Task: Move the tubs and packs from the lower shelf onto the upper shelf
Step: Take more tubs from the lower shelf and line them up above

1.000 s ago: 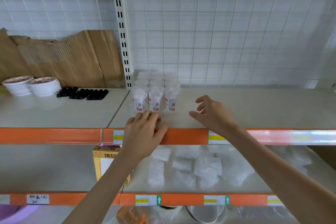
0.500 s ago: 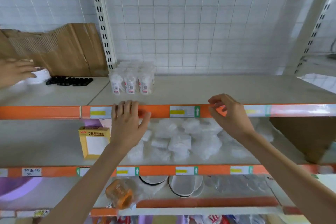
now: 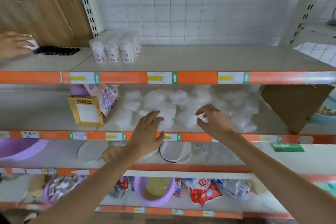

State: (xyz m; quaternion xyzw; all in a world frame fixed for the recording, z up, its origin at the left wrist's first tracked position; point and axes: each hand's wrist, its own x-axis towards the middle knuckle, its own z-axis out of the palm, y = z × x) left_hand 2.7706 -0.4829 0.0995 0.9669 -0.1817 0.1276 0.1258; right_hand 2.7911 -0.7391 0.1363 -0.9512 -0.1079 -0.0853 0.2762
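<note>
Both hands reach into the packs (image 3: 181, 103) on the lower shelf (image 3: 45, 114).
The upper shelf (image 3: 218, 58) bears the tubs (image 3: 116, 49); the packs lie heaped mid-shelf below. The left hand (image 3: 147, 131), fingers straight, holds nothing over the heap's front. The right hand (image 3: 214, 122) is half-curled over the packs, perhaps touching one; blur hides any hold.

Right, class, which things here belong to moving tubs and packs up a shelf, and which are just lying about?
Job in hand: white packs, tubs, lower shelf, upper shelf, left hand, right hand.
Lying about: yellow box, black pieces, cardboard sheet, purple basin, red snack bag.
</note>
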